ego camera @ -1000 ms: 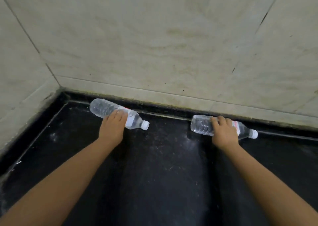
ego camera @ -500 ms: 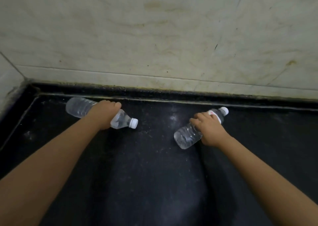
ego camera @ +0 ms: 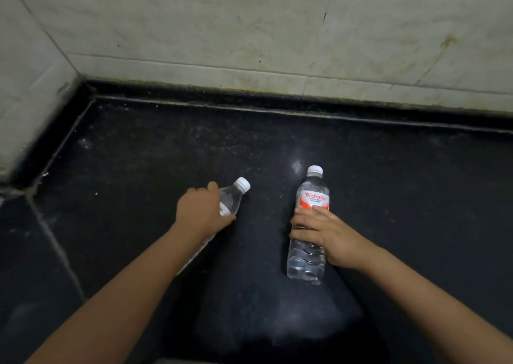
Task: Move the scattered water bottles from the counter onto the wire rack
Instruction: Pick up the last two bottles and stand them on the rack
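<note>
Head view: both hands over the black counter (ego camera: 116,175), each with a bottle. Left hand (ego camera: 201,215) is wrapped around the left bottle (ego camera: 231,198) at mid-body, knuckles up, fingers curled over the far side. The bottle is tilted, white cap pointing up and away to the right; the lower body is mostly hidden under the wrist and forearm, so whether the base touches the counter can't be told. Right hand (ego camera: 323,234) grips the right bottle (ego camera: 311,225) around the middle, just below the red-and-white label, fingers curled across the front. This bottle's cap points away toward the wall, base toward the camera; it looks held just over the counter or resting on it, can't say which. Both bottles are clear with white caps, near each other but not touching, well out from the back edge. Pale marble wall (ego camera: 249,30) runs behind the counter and wraps the left corner.
</note>
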{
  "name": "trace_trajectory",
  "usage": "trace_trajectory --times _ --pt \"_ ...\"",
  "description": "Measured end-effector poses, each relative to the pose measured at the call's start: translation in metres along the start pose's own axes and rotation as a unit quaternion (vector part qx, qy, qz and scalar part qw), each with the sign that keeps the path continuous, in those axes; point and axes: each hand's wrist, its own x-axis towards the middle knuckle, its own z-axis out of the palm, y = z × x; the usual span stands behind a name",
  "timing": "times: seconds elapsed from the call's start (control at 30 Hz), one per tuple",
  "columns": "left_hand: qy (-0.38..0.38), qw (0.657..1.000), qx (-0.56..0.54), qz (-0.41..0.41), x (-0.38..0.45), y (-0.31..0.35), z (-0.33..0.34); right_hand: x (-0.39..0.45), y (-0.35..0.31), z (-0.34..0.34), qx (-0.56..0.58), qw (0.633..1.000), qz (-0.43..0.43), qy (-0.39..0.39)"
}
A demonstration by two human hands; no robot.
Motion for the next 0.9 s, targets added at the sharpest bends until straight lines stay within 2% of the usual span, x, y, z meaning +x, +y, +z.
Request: trace_trajectory --times 0.1,0.2,0.27,0.33,0.43,0.47,0.53,0.6,0.77,0.9 --pt "-0.006 1.000 0.003 -0.007 -0.036 0.023 0.010 -0.027 -0.007 -0.004 -0.015 0.999 -0.043 0.000" --pt "0.030 0.999 -0.004 -0.008 -0.066 0.044 0.025 -0.050 -0.011 -0.005 -0.009 0.997 -0.066 -0.043" --pt "0.048 0.999 -0.003 0.025 -0.085 0.047 0.034 -0.062 -0.012 -0.010 0.039 0.995 -0.058 -0.076" --pt "0.083 0.996 -0.029 0.023 -0.095 0.041 0.048 -0.067 -0.017 -0.014 0.104 0.993 0.004 -0.058" --pt "0.055 0.997 -0.054 0.029 -0.102 0.034 0.061 -0.050 -0.038 -0.015 0.081 0.983 0.148 0.070" --pt "0.061 0.996 -0.055 0.034 -0.102 0.034 0.064 -0.040 -0.046 -0.015 0.090 0.969 0.223 0.062" --pt "0.087 0.994 -0.036 0.054 -0.104 0.037 0.064 -0.020 -0.060 -0.013 0.112 0.925 0.363 -0.003" --pt "0.076 0.995 -0.033 0.048 -0.105 0.041 0.060 -0.002 -0.068 -0.011 0.094 0.891 0.443 -0.024" --pt "0.056 0.997 0.016 0.041 -0.102 0.038 0.067 0.005 -0.067 -0.002 0.082 0.847 0.524 -0.039" --pt "0.032 0.998 -0.008 0.051 -0.101 0.039 0.057 0.001 -0.069 -0.005 0.103 0.828 0.551 -0.028"
